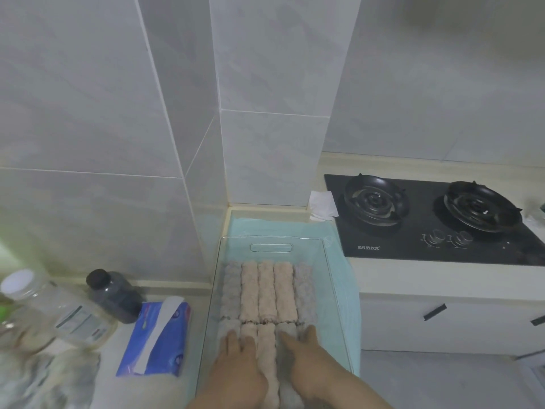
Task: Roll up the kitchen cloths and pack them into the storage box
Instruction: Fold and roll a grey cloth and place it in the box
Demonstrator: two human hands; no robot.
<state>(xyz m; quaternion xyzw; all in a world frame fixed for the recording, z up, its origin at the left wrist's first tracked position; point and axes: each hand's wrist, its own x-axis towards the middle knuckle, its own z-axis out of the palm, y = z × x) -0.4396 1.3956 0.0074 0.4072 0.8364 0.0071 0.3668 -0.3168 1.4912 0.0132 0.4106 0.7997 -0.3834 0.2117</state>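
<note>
Counter's left edge: a clear jar [44, 308] with a white lid and a dark jar [115, 296], near each other by the back wall. Below them is a pale fluffy heap [44, 382], too blurred to tell if it is cloths waiting to be rolled. Just right of it lies a blue tissue pack [156, 340], close beside the box's left wall.

Centre: the clear storage box [271, 238] sits on a pale blue mat [345, 278]. The rolled cloths [267, 290] lie lengthwise in two rows, touching side by side. The far row is pink in the middle and grey at the outer ends.

The left hand [239, 370] lies flat on the near row, fingers straight and close together, gripping nothing. The right hand [306, 361] also lies flat, fingers extended on a grey roll, holding nothing.

Right: white paper [323, 202] by the wall, then the black gas hob [427, 219], well apart from the box.

Risks, as judged:
- The rolls are only pressed, not tied, so they may spring up or loosen when the palms lift.
- Uneven pressure could push a near roll against the far row and open its end.
- The mat's right side appears to reach the counter's right edge. A sideways shove could slide the box on the mat that way.
- The near row looks tightly filled. Forcing in another roll could bulge the row or unwind a neighbour.
</note>
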